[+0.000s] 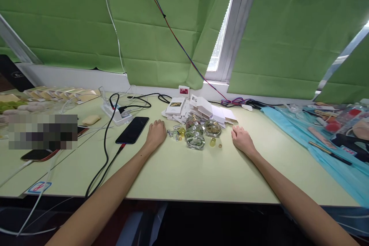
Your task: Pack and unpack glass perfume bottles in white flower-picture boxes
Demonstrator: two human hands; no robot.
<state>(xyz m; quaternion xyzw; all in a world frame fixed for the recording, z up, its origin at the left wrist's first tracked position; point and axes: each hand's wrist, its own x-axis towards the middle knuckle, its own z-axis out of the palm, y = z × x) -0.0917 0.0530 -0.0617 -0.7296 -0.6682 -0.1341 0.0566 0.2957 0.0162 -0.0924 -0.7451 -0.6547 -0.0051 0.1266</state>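
My left hand point(156, 133) rests on the pale table, its fingers curled in and nothing showing in it. Loosely closed, my right hand point(242, 139) lies farther right, also with nothing visible in it. Between them stand several glass bottles, among them a clear one point(195, 140) at the front and one with a dark pattern point(213, 127) to its right. Small clear and yellow caps point(176, 133) lie near my left hand. A yellow cap point(212, 142) and a tiny bead-like piece point(220, 146) are in front of the bottles. White boxes point(201, 106) are heaped behind.
A black phone point(132, 130) with a cable lies left of my left hand, near a white power strip point(117, 114). Black cords point(106, 146) run to the front edge. At the right, a blue sheet point(300, 138) bears a pen point(330, 153) and clutter.
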